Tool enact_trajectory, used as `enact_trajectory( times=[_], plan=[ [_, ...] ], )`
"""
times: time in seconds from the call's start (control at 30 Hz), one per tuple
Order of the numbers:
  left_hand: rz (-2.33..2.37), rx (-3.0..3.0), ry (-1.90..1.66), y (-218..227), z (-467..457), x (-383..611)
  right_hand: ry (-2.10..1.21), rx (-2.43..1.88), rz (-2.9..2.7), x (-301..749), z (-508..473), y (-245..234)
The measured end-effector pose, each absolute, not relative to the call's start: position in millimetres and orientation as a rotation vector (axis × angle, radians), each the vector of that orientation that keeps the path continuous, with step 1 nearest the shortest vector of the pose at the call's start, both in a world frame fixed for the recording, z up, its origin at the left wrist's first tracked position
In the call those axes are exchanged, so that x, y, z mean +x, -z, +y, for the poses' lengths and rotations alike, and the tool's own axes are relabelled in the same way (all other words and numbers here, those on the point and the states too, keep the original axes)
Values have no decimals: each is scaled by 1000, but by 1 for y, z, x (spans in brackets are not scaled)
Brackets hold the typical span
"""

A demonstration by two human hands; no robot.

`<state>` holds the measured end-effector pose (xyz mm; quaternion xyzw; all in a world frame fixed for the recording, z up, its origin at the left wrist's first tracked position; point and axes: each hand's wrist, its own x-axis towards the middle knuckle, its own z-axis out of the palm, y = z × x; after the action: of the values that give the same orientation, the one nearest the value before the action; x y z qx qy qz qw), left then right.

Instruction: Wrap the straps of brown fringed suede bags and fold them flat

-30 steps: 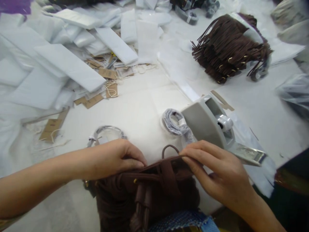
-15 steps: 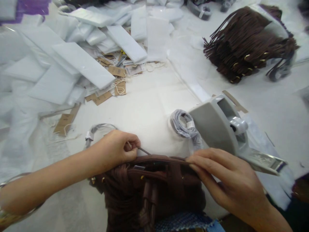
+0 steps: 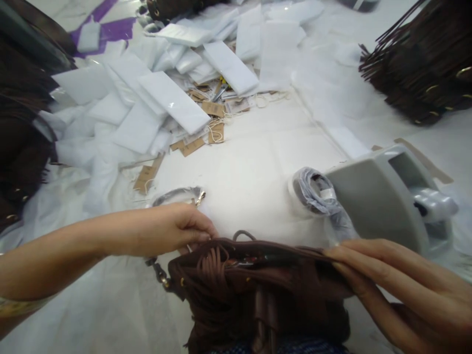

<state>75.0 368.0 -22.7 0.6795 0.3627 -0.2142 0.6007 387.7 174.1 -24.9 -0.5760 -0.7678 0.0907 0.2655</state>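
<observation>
A dark brown fringed handbag [image 3: 295, 290] stands upright in front of me, its top partly open and tassels lying over the left side of the rim. My left hand [image 3: 184, 228] is closed on the rim at the left corner, thumb and fingers pinched together. At the other end, my right hand [image 3: 398, 280] grips the bag's top edge between thumb and fingers. A thin cord loop [image 3: 244, 235] sticks up behind the rim. Beside my left hand lies a plastic-wrapped strap [image 3: 173, 195] with a metal clasp. Behind the right side, a wrapped strap coil [image 3: 313, 191] rests on the table.
A grey tape dispenser [image 3: 372, 196] stands at the right. White flat packets [image 3: 177, 101] are heaped at the back left, with brown paper tags [image 3: 193, 146] along their edge. More brown fringed bags [image 3: 424, 64] lie at the back right and far left.
The view has swung left, so things sit further right. My left hand has let the thin cord go and moved down onto the bag's rim. The right hand keeps its grip.
</observation>
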Motion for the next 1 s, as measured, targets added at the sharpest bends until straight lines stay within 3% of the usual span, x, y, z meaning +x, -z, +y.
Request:
enact_trajectory(
  times=[0.37, 0.73, 1.0],
  plan=[
    [523, 1081, 646, 4, 354, 84, -340, -1564, -2093, 404, 164, 37],
    [1068, 1574, 451, 28, 331, 56, -307, -1618, -2084, 402, 158, 39],
    [1140, 1768, 352, 17, 339, 47, -203, -1736, -1943, 390, 173, 42]
  ],
)
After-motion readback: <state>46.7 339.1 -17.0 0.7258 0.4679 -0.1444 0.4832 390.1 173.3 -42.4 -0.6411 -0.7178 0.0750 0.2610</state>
